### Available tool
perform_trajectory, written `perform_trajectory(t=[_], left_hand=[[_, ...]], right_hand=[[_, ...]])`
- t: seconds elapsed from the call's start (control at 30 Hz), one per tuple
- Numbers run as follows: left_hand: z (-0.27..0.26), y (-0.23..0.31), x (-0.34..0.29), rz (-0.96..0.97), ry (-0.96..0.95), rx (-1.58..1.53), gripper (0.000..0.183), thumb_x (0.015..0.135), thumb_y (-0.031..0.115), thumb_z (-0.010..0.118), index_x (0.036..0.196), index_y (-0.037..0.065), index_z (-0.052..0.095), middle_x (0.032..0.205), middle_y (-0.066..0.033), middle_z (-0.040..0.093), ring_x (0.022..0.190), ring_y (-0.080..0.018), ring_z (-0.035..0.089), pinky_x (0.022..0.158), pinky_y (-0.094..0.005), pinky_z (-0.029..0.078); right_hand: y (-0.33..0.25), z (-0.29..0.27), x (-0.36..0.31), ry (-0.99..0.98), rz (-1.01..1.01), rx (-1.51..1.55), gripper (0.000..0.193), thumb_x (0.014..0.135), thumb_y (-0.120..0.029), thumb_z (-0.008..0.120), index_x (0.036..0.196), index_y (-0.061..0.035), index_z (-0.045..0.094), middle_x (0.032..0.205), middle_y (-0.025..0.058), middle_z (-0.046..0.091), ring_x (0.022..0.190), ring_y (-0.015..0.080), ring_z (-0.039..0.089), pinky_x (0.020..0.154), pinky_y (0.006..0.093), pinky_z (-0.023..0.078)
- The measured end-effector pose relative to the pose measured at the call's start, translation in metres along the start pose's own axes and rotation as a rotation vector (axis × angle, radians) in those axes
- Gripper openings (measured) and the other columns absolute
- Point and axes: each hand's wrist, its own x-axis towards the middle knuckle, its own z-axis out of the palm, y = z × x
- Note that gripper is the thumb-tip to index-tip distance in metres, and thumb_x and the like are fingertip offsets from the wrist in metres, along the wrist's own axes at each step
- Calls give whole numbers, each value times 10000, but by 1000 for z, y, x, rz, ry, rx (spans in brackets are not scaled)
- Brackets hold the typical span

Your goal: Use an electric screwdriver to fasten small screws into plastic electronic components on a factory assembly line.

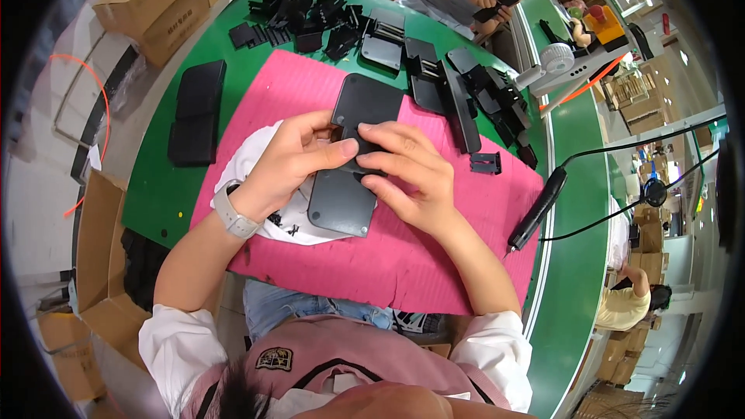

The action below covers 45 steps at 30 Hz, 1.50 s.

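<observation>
Left hand is gripping a black two-plate part; right hand is touching its middle, grip unclear, apparently adjusting it; next calls for steady support.

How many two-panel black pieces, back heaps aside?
2: the held piece, in left hand, right hand on it; another piece on the green table, left of the pink mat. Others may hide beneath.

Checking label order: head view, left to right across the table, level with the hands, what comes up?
Two-panel black piece → left hand → right hand → small black bracket → black corded tool
</observation>
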Motion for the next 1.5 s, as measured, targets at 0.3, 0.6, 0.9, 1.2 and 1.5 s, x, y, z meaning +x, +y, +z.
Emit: perform_trajectory(t=[0.3, 0.6, 0.9, 1.2, 1.5], left_hand=[[-11, 24, -8, 172, 62, 645, 276, 935, 187, 541, 1137, 2, 568, 979, -61, 633, 845, -119, 591, 672, -227, 452], [-36, 11, -58, 348, 67, 1526, 226, 690, 89, 701, 900, 23, 648, 834, -79, 572, 786, -269, 571, 670, -357, 466], [-30, 2, -55, 391, 173, 1543, 95, 747, 56, 651, 800, 11, 586, 803, -115, 533, 774, -312, 561, 660, -382, 447], [-24, 2, -46, 421, 261, 1443, 67, 805, 27, 633, 814, -21, 587, 736, -116, 552, 613, -234, 566, 560, -316, 437], [-21, -4, -40, 314, 381, 1307, 69, 872, 36, 577, 908, -16, 603, 779, -98, 630, 662, -144, 610, 596, -255, 457]], right_hand=[[-27, -21, -16, -27, 5, -286, 320, 620, -3, 751, 918, 27, 638, 1067, 163, 625, 892, 334, 580, 752, 396, 503], [-35, -33, -68, -127, 399, -199, 271, 622, 23, 722, 885, 8, 659, 1045, 140, 638, 928, 311, 576, 799, 371, 496], [-39, -69, -70, 2, 440, -395, 253, 687, -2, 684, 939, -22, 663, 1066, 142, 626, 983, 286, 600, 839, 354, 479], [-1, -156, -137, -16, 1352, -1485, 500, 769, -466, 653, 1037, -46, 609, 909, 154, 658, 815, 336, 644, 710, 413, 501], [42, -187, -171, 350, 1197, -739, 410, 701, -301, 654, 937, 28, 593, 729, 164, 624, 650, 280, 624, 626, 367, 490]])
